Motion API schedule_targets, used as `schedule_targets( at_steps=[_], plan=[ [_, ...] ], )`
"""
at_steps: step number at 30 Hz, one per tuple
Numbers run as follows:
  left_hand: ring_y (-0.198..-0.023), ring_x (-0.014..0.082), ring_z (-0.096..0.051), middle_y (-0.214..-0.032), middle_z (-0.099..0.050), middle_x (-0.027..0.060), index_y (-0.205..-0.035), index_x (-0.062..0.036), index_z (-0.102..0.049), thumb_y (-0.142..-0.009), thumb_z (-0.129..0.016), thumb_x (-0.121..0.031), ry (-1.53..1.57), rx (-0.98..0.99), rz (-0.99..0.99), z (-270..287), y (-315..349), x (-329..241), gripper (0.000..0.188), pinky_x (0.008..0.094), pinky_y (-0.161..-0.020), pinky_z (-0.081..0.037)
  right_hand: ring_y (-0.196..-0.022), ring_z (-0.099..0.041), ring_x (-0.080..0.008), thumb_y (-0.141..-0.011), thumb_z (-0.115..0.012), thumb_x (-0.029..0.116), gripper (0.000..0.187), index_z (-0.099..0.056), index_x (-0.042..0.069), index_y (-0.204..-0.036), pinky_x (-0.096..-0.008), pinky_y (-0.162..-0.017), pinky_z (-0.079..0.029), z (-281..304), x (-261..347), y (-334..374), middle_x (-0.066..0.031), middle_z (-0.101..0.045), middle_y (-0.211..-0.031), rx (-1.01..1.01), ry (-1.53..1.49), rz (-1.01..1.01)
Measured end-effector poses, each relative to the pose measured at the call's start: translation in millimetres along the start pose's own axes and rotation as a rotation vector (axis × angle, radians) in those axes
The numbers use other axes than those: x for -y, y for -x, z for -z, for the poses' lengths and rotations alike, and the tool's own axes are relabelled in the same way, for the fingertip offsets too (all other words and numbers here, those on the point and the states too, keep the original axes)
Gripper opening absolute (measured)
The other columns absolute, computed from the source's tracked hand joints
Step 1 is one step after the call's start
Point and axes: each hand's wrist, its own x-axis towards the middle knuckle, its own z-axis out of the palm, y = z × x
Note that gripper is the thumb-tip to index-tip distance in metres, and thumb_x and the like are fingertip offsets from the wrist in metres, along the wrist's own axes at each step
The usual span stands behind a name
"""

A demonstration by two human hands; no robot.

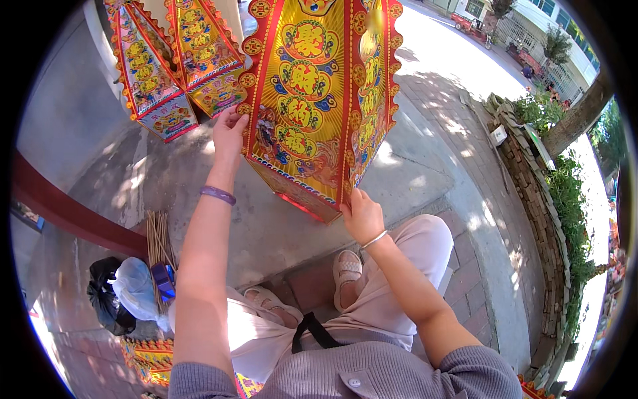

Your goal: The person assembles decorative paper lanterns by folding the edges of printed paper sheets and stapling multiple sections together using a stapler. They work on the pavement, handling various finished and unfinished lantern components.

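Observation:
In front of me stands a tall paper lantern [302, 100], gold and red, with printed panels and scalloped edges; its top runs out of view. At its left edge, my left hand [230, 130] pinches the scalloped border between thumb and fingers. My right hand [363, 216] is closed on the lantern's lower corner, thumb near the red seam. Beyond my left hand, two similar smaller-looking lanterns [159, 100] stand side by side, one partly behind the other.
A dark red post [80, 206] slants in at left. Near it are a bundle of thin sticks [158, 238], a black bag [104, 292], a pale plastic bag [135, 289] and a blue-purple item [163, 280]. More printed paper [147, 352] lies lower left. At right, a low brick border [531, 219] edges plants.

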Motion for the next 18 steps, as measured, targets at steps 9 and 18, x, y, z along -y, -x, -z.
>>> schedule_targets(
  at_steps=[9, 18],
  plan=[
    [-0.077, 0.0082, -0.056, -0.085, -0.062, 0.0020, -0.094, -0.0006, -0.061, -0.081, -0.063, -0.003, -0.020, 0.025, 0.007, -57, 44, 16, 0.014, 0.0232, -0.072, -0.046, -0.084, -0.059, -0.0321, -0.073, -0.064, 0.019, 0.015, -0.059, 0.006, -0.080, -0.0419, -0.073, -0.046, 46, -149, -125, -0.0120, -0.062, -0.082, -0.009, 0.164, -0.274],
    [-0.118, 0.0306, -0.042, -0.133, -0.035, 0.0183, -0.140, -0.0124, -0.022, -0.084, -0.063, -0.030, 0.146, -0.034, 0.629, -65, 153, 93, 0.071, 0.0475, -0.089, -0.043, -0.055, -0.062, -0.0149, -0.079, -0.062, 0.008, 0.009, -0.059, 0.000, -0.077, -0.0284, -0.050, -0.051, 36, -211, -146, -0.0084, -0.063, -0.066, -0.162, -0.231, -0.483]
  ],
)
